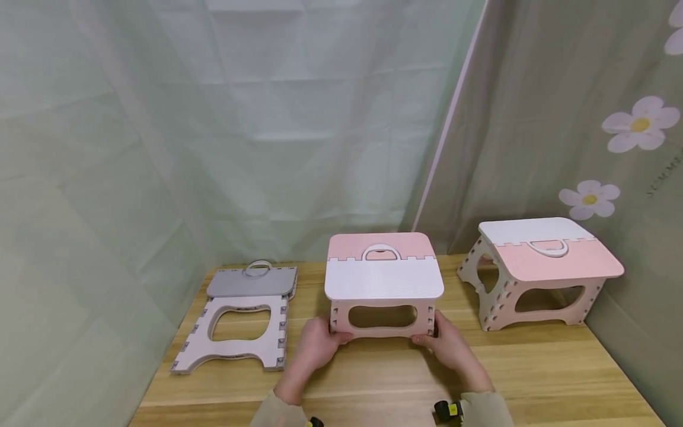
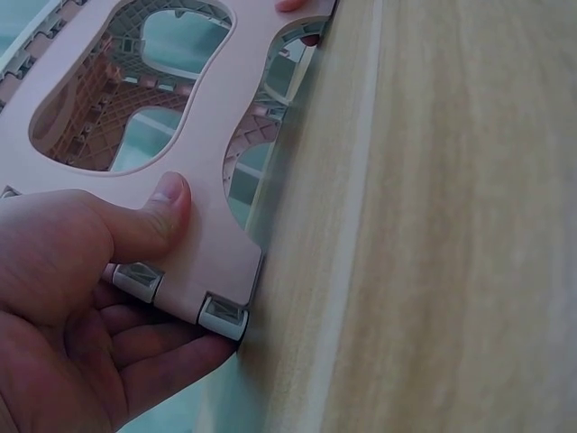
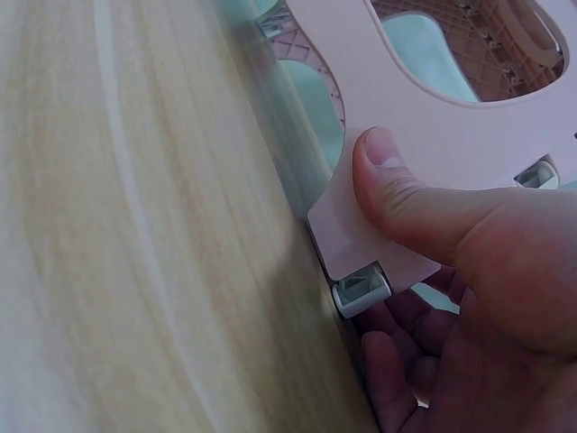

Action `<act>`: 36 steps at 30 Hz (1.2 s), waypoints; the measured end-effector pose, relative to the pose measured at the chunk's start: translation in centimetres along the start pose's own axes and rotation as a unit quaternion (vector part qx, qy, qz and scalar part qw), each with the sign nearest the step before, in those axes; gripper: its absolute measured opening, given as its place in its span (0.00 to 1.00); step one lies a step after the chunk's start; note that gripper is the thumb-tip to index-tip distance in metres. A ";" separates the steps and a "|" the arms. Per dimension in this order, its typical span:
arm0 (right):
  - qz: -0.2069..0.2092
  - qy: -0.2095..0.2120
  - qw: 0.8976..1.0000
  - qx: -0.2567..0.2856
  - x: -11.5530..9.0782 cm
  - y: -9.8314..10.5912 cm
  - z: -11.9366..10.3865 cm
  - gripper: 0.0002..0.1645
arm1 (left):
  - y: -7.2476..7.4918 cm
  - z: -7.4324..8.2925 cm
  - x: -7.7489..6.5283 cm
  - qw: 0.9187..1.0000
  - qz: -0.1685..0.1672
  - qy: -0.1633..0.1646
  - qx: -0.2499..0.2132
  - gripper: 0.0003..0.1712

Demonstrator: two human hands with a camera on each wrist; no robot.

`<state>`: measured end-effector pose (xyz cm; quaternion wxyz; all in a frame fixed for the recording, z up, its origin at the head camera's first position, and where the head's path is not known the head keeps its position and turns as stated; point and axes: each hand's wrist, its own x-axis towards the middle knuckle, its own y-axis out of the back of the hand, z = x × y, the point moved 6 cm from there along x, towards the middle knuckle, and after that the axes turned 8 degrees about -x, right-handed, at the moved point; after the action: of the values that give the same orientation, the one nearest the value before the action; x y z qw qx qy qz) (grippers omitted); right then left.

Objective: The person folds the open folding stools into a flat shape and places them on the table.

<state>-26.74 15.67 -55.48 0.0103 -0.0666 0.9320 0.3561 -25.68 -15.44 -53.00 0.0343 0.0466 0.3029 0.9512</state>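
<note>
A pink and white folding step stool (image 1: 384, 279) stands unfolded in the middle of the table, its carry handle lying on the seam of the top. My left hand (image 1: 319, 343) grips the stool's near left leg low down. In the left wrist view the thumb lies on the pink front panel (image 2: 212, 216) and the fingers curl behind the hinged edge. My right hand (image 1: 448, 344) holds the near right leg the same way. In the right wrist view its thumb presses the front panel (image 3: 424, 135), fingers behind the corner, close to the tabletop.
To the left, a grey and white folding stool (image 1: 240, 320) lies flat on the wooden table (image 1: 373, 379). At the right stands another unfolded pink and white stool (image 1: 549, 267). A pale green curtain (image 1: 299, 130) hangs behind, and a flowered fabric panel (image 1: 533, 136) runs along the right.
</note>
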 end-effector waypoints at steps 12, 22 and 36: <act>-0.001 -0.001 1.000 0.000 -0.2 -0.1 0.0 0.41 | -0.2 -0.4 -0.1 1.000 -0.005 0.003 -0.004 0.18; 0.001 -0.001 1.000 0.004 0.0 -0.2 -0.1 0.42 | -0.1 -0.3 0.0 1.000 -0.003 0.002 0.000 0.17; -0.001 -0.004 1.000 0.002 -0.1 -0.2 -0.1 0.42 | -0.2 -0.3 0.0 1.000 0.000 -0.003 0.000 0.19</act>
<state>-26.60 15.47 -55.49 0.0149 -0.0662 0.9325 0.3546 -25.69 -15.49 -53.36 0.0352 0.0495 0.3033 0.9510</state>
